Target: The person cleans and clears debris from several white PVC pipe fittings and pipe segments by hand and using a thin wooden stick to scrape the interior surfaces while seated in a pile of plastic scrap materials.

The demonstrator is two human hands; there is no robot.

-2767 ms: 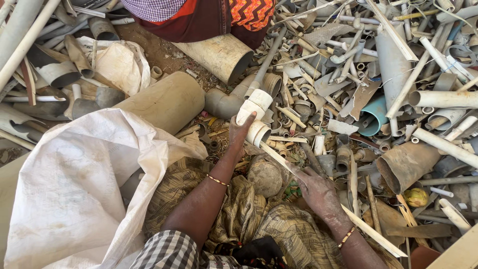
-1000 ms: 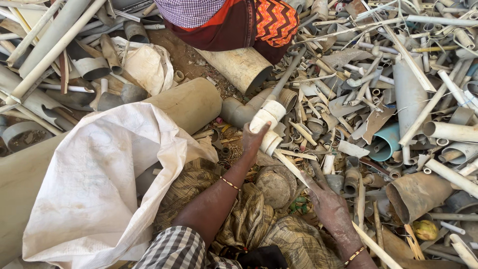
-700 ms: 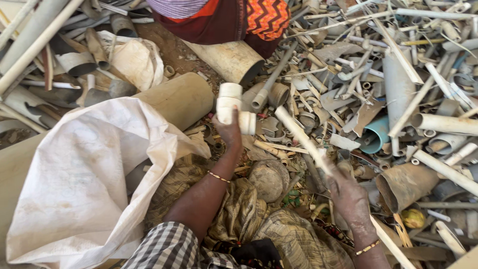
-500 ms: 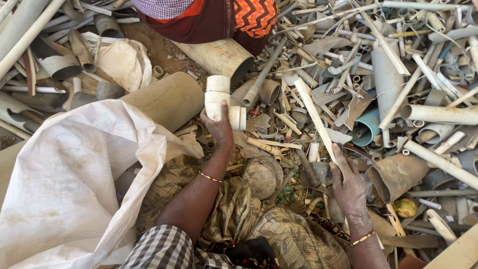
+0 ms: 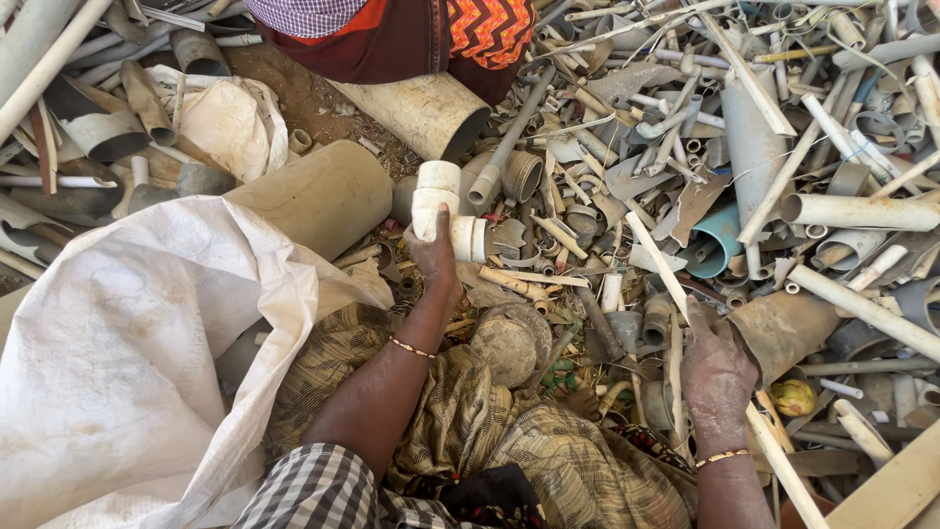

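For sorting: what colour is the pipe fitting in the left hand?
White, slightly dirty pipe fitting, seen in the head view.

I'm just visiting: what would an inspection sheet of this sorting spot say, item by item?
Surface: bare ground, mostly buried under scrap.
Job's things: white pipe fitting in the left hand; thin white pipe in the right hand.
Clutter: heaps of cut plastic pipes, large beige pipe, blue pipe piece.
Grip: both hands closed on their pieces.
Cables: nothing seen.
Surroundings: white woven sack at left; another person's patterned clothing opposite.
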